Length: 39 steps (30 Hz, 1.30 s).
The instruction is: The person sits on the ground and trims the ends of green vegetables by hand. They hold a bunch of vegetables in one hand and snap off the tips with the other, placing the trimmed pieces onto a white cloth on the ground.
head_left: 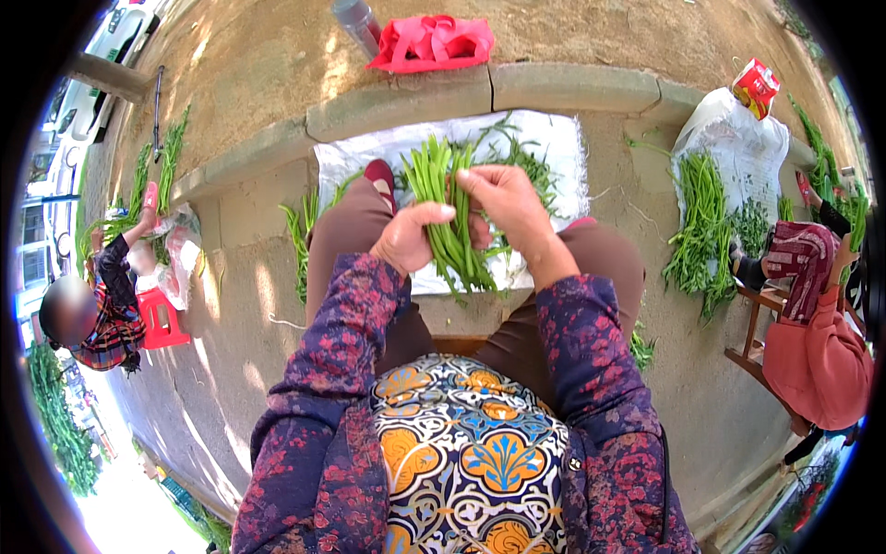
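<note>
A bundle of green leafy stalks is held upright between my hands, over my knees. My left hand is closed round its left side, thumb across the stalks. My right hand has its thumb and forefinger pinched on the upper right part of the same bundle, its other fingers partly hidden. Behind the bundle, a white woven sheet lies on the pavement with loose leaves on it. More long greens lie beside my left knee.
A low kerb runs behind the sheet, with a red bag and a grey bottle. One person works at left by a red stool; another sits at right beside piled greens and a white sack.
</note>
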Each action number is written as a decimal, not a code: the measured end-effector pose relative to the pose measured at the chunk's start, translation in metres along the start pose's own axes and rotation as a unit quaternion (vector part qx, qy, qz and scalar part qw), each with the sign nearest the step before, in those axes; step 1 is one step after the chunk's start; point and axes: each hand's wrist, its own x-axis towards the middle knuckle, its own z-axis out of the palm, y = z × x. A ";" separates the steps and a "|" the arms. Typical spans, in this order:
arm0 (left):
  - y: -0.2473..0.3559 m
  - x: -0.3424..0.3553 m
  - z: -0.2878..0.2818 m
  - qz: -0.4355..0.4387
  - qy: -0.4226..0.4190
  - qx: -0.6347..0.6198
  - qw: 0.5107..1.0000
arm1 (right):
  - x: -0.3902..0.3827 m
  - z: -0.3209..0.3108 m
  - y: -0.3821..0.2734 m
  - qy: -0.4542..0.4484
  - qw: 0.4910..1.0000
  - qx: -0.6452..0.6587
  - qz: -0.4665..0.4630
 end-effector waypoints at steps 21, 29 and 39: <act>-0.001 0.006 -0.005 0.039 0.117 -0.035 0.992 | 0.010 -0.010 0.011 0.065 0.994 0.051 -0.066; 0.000 0.006 -0.011 0.065 0.167 -0.042 0.983 | 0.011 -0.017 0.010 0.142 0.979 0.120 -0.087; 0.008 0.003 -0.035 0.205 0.282 -0.132 0.928 | 0.008 -0.055 -0.004 0.226 0.911 0.292 -0.184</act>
